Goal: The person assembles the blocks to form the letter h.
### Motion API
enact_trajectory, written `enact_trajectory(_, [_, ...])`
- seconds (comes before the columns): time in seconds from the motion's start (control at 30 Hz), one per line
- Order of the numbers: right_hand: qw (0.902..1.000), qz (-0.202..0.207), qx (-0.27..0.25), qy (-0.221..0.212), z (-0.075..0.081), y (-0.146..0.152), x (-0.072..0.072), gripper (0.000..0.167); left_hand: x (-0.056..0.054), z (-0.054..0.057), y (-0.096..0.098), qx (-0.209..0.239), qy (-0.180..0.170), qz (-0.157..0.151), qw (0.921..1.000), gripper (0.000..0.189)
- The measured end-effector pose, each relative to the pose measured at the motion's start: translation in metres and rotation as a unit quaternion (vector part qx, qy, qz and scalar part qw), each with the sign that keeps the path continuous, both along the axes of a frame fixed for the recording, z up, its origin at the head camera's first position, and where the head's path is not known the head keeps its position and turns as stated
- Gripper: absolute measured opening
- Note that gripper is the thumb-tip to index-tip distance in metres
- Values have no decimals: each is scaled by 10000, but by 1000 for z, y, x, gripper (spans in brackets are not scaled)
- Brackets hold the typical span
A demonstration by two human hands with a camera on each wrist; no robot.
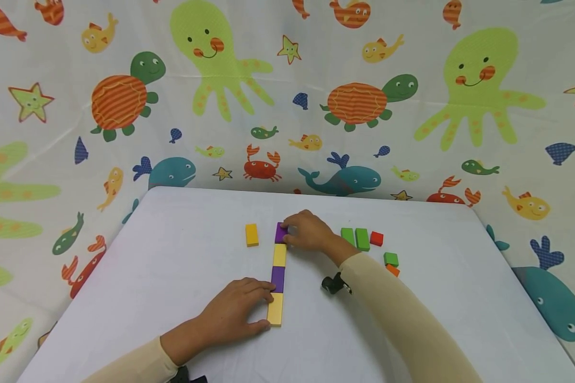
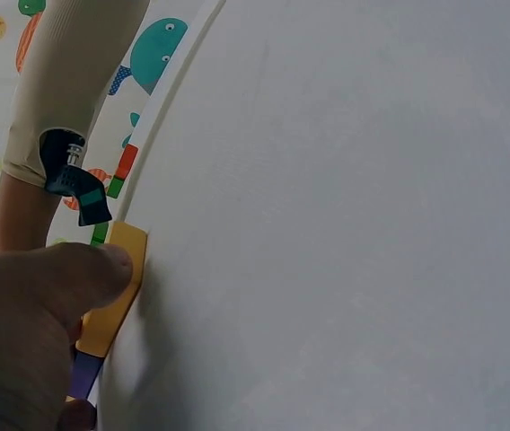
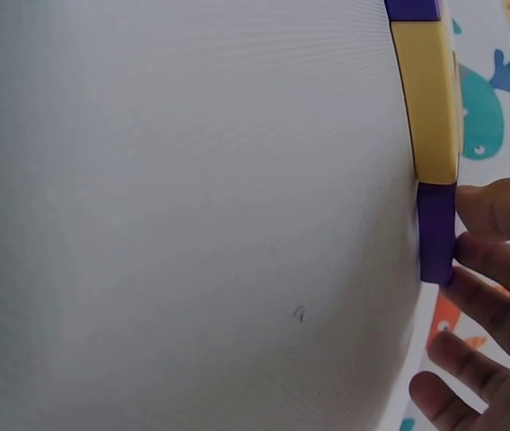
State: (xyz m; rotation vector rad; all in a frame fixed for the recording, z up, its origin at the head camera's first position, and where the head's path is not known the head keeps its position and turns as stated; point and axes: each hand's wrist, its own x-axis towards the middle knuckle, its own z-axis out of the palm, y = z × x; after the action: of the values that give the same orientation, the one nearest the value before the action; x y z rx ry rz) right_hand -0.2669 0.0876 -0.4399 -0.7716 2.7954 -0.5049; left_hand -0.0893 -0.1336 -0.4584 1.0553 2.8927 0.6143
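A straight row of alternating yellow and purple blocks runs away across the white table. My left hand (image 1: 237, 308) lies along the row's left side, with its thumb at the nearest yellow block (image 1: 275, 310) and fingertips by the nearer purple block (image 1: 278, 280). In the left wrist view that thumb covers part of the yellow block (image 2: 111, 319). At the far end, my right hand (image 1: 309, 231) touches the farther purple block (image 1: 280, 234) with thumb and fingertips. The right wrist view shows those fingertips against the purple block (image 3: 436, 233), beside a yellow block (image 3: 427, 103).
One orange-yellow block (image 1: 252, 235) lies left of the row's far end. To the right are two long green blocks (image 1: 362, 239), a red block (image 1: 376, 238), a short green block (image 1: 391, 259) and an orange block (image 1: 392, 271) partly behind the right sleeve.
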Motion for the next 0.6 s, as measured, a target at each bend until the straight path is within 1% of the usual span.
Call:
enact_trajectory(0.4, [10000,19,-43,-50,1,0,5,41,-1,2,-1,-37,-113,21,9999,40])
enact_trajectory(0.6, [9999,100,11,-72,2,3,6,48,-2,2,-1,-12,-46,-18,10000,40])
